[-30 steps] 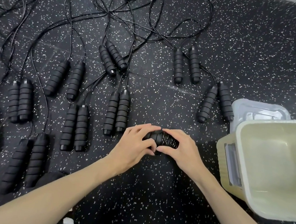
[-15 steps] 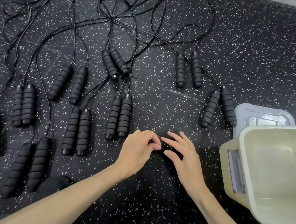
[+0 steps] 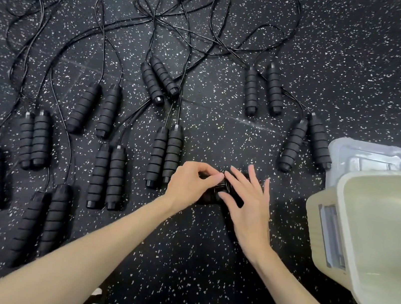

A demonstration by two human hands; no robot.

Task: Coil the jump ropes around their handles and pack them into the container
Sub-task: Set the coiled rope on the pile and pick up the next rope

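A coiled jump rope bundle [image 3: 225,190], black and mostly hidden, lies on the speckled floor between my hands. My left hand [image 3: 190,185] has its fingers curled and pinches the bundle's left end with fingertips and thumb. Fingers spread and straight, my right hand [image 3: 248,206] touches the bundle's right side with its thumb and forefinger. The pale green container [image 3: 344,201] stands tilted at the right with nothing visible inside. Several uncoiled jump ropes lie in pairs of ribbed black handles, such as the nearest pair [image 3: 164,158].
A clear lid [image 3: 367,156] lies behind the container. The ropes' thin cords [image 3: 178,17] tangle across the far floor. More handle pairs sit at the left [image 3: 36,139] and at the back right [image 3: 306,142]. A striped sock shows at the bottom edge.
Both hands gripped the bundle a second ago. My right hand has since let go and spread its fingers, while the left keeps pinching it.
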